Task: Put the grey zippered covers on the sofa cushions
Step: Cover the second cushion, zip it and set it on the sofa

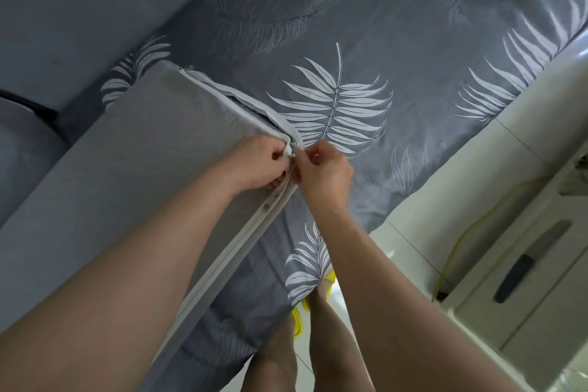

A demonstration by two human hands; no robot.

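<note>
**Both hands at the zipper, cushion on the leaf-print sheet**

You stand over a wide seat spread with a leaf-print sheet (pixel 413 25), smooth slate-grey cloth with pale feathery fronds; behind it, at upper left, rises the plain grey sofa back (pixel 79 9), soft and matte. To your right runs a glossy pale tiled floor (pixel 413 232); a thin yellow cable (pixel 471 229) snakes across it toward a white cabinet (pixel 525 280) with a dark recessed handle; yellow slippers (pixel 297 325) show at your feet.

The cushion (pixel 127 153), a long flat slab, lies on the sheet at the left, already inside its grey cover (pixel 95 200), a finely textured weave. The zipper (pixel 241 242) follows its near edge as a pale band; it is joined from the near end up to your hands and gapes beyond them toward the far corner.

Your left hand (pixel 257 162) curls round the cover's edge; your right hand (pixel 324 169) pinches the zipper at its slider, fingertips close together.
</note>
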